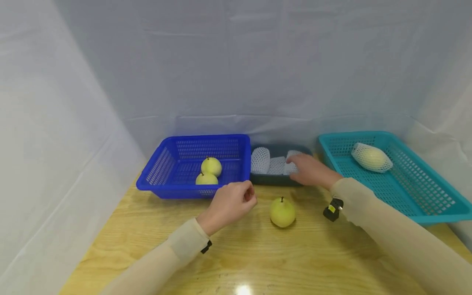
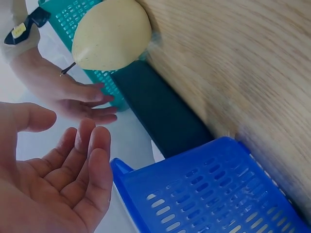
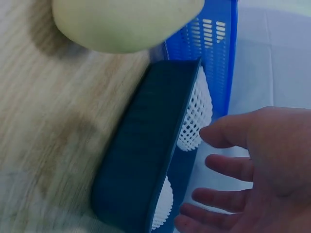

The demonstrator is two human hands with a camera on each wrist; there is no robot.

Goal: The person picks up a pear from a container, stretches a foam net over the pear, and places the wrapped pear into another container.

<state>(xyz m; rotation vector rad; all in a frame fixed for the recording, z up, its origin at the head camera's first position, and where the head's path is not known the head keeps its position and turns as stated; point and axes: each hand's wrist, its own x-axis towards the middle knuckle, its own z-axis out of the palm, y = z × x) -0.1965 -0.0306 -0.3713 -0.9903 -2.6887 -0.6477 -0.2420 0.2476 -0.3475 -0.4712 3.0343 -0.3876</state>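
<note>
My right hand (image 1: 312, 170) reaches over a dark green tray (image 1: 273, 179), fingers spread and slightly bent, beside a white foam fruit net (image 1: 291, 164). Two more foam nets, one standing puffed up (image 1: 260, 160) and one flatter (image 1: 276, 166), are in the tray's left and middle. In the right wrist view nothing shows between the fingers (image 3: 226, 167). Near the front right corner of the blue basket, my left hand (image 1: 229, 205) hovers with loosely curled fingers and holds nothing. A yellow-green pear (image 1: 282, 213) sits stem up on the table between both hands.
The blue basket (image 1: 155, 187) at left has two bare pears (image 1: 211, 167) inside. At right, a teal basket (image 1: 416, 176) contains one pear in a foam net (image 1: 372, 159). White sheeting (image 1: 236, 73) hangs behind the wooden table (image 1: 236, 262).
</note>
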